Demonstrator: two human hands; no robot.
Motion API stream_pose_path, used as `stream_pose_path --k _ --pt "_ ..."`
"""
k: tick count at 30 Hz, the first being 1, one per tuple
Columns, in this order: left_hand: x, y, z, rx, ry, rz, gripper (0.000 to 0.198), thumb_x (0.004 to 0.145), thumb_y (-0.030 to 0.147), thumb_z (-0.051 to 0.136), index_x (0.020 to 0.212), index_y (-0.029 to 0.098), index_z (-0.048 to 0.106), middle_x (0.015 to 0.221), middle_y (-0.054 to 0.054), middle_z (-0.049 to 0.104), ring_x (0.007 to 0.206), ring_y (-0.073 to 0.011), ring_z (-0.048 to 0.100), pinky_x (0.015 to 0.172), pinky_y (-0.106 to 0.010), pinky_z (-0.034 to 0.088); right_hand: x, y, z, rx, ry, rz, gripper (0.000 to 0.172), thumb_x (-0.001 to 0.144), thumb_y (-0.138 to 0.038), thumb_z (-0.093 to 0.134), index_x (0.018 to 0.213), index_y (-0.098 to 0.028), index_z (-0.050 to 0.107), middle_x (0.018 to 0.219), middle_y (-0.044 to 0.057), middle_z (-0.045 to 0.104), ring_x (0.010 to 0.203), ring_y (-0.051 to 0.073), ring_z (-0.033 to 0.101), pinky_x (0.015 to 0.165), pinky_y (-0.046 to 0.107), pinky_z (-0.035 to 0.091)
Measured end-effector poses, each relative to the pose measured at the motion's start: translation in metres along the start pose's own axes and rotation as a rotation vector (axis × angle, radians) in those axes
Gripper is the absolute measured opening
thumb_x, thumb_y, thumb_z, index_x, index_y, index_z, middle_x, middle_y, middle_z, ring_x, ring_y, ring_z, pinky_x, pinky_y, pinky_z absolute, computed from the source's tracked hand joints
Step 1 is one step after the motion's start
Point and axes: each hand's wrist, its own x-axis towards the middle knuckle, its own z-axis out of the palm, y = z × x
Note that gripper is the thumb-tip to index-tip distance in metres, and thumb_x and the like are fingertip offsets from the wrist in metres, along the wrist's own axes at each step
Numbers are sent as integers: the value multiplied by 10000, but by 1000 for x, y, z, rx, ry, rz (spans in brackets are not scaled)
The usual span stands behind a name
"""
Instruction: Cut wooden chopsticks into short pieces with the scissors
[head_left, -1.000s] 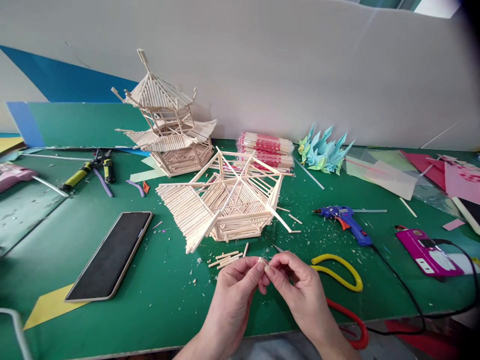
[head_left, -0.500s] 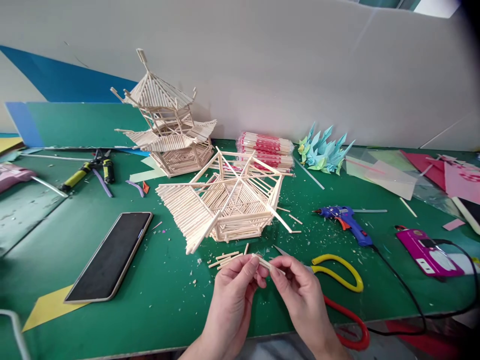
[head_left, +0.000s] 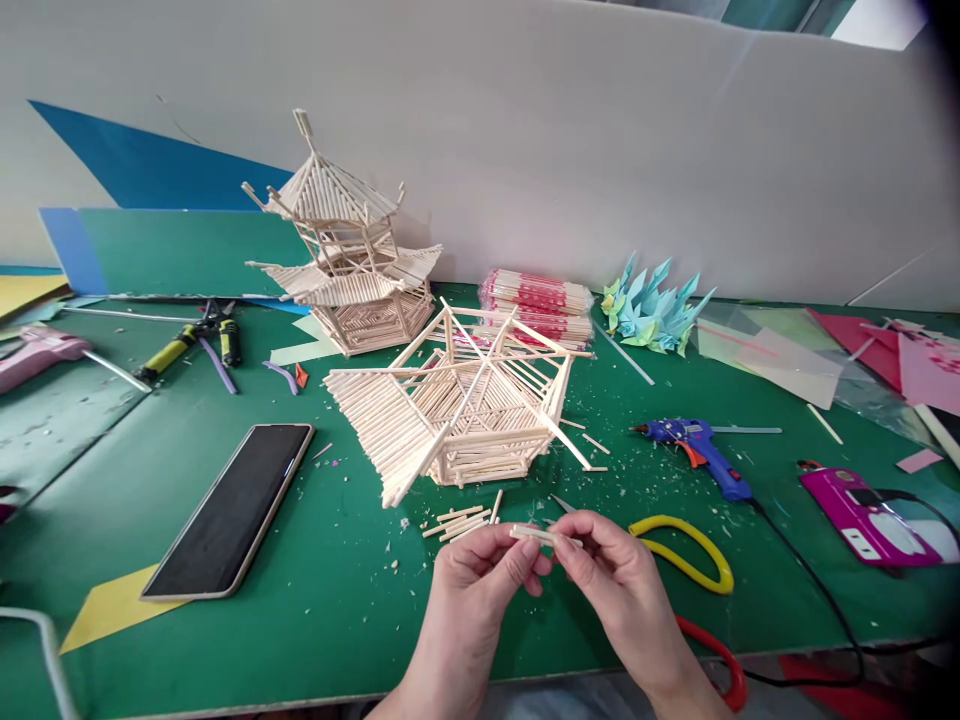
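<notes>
Both my hands meet over the near edge of the green table. My left hand [head_left: 480,585] and my right hand [head_left: 619,585] pinch the two ends of a short wooden stick [head_left: 541,537], held level between them. Just beyond lies a small heap of cut sticks [head_left: 459,523]. Behind that sits a part-built hexagonal stick structure [head_left: 457,415] with one sloped roof panel. A finished two-tier stick pagoda [head_left: 345,265] stands farther back.
A dark phone [head_left: 232,510] lies at the left. Yellow-and-red-handled scissors [head_left: 694,565] rest by my right hand. A blue glue gun [head_left: 694,450] and a pink device [head_left: 862,505] lie at the right. Wrapped chopstick bundles [head_left: 536,305], paper cranes [head_left: 652,305] and pliers [head_left: 191,340] sit at the back.
My hands have drawn slightly apart, so more of the stick shows between them, and it lies level now. The view has shifted a little.
</notes>
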Motion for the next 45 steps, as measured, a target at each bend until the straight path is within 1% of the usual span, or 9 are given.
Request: stream_pose_path --k 3,20,24,28,31,35,38,41,45 --pt "-1 1 0 -11 -2 3 118 727 240 652 672 143 689 617 -23 640 576 -117 515 590 -222 405 0 0 -1 -21 -6 8 210 822 -367 529 753 -175 582 643 -12 530 571 112 453 513 220 368" --pt "-1 3 0 13 2 -14 117 712 241 664 682 129 676 625 -26 631 586 -112 514 583 -211 405 -1 -2 -3 -27 -58 -3 182 840 -336 506 767 -187 581 689 -2 573 619 129 514 566 227 415" --pt "2 10 -3 145 -40 -46 164 698 286 668 722 124 661 586 -16 606 546 -110 503 530 -207 397 -1 -5 -8 -130 -103 12 192 845 -350 491 777 -194 581 678 -7 567 605 128 484 544 223 392" --pt "7 21 -10 399 -178 -89 238 739 351 594 721 119 643 517 -1 554 474 -105 458 463 -212 361 2 -13 -14 -303 -160 -40 161 847 -298 488 757 -201 579 638 -29 525 574 113 436 520 209 361" --pt "9 26 -13 575 -260 -96 243 772 343 542 732 127 644 531 7 536 479 -103 440 454 -210 332 4 -22 -19 -375 -217 -65 146 848 -248 480 751 -203 579 663 -31 522 579 107 447 523 205 363" --pt "8 26 -12 658 -303 -50 271 797 344 510 706 132 653 552 6 532 500 -104 433 467 -212 329 7 -28 -23 -391 -242 -85 147 843 -224 489 734 -200 585 689 -22 551 611 110 480 548 210 377" --pt "7 22 -12 585 -237 -14 263 782 345 542 690 129 661 527 4 537 482 -100 435 460 -209 331 9 -24 -27 -221 -224 -15 132 845 -294 506 846 -206 605 718 -14 563 656 118 493 596 217 402" --pt "6 15 -12 299 -196 -88 230 758 333 593 672 132 661 508 -2 570 455 -83 439 459 -195 333 10 -15 -28 -6 -176 66 212 874 -338 459 1007 -235 587 776 -10 573 683 112 493 640 221 418" --pt "5 7 -11 -62 -176 -229 185 728 283 651 636 122 651 491 -5 589 418 -49 430 435 -161 295 9 -10 -20 0 -246 -12 186 851 -302 509 992 -244 616 896 13 565 749 127 510 659 236 419"
